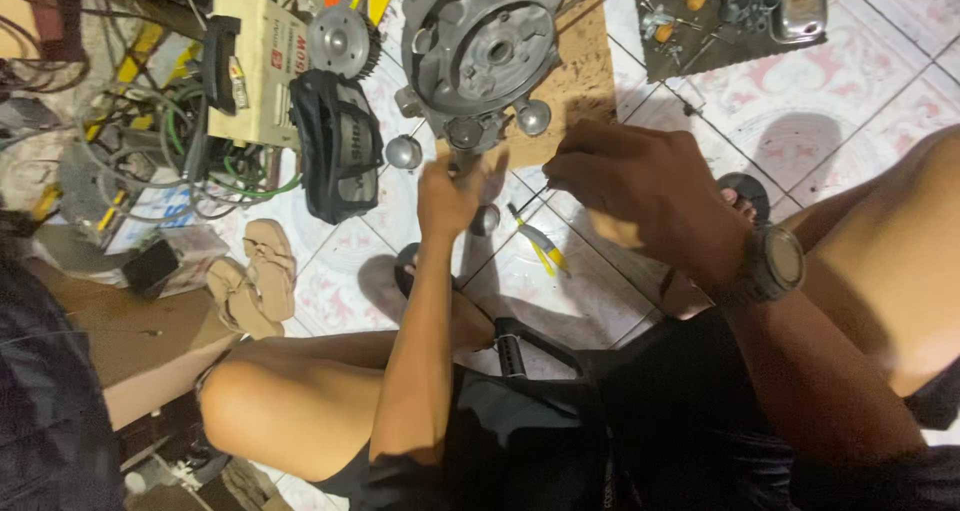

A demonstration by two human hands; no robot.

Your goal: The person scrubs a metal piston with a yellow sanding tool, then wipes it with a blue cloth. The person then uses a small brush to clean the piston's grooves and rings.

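Two hands work close together over the tiled floor point(870, 81), just this side of a grey engine casing point(480, 56). Left hand point(448, 196) is curled shut at the casing's lower edge, though what it grips is hidden. Right hand point(640, 186) is closed round a thin dark tool shaft point(530, 199) aimed toward the left hand. A yellow-handled tool point(538, 243) lies on the floor beneath them. Farther off, the casing rests on a cardboard sheet point(585, 71), already stripped and open, with loose parts on a dark mat point(690, 46) toward the far right corner; reassembly looks far from finished.
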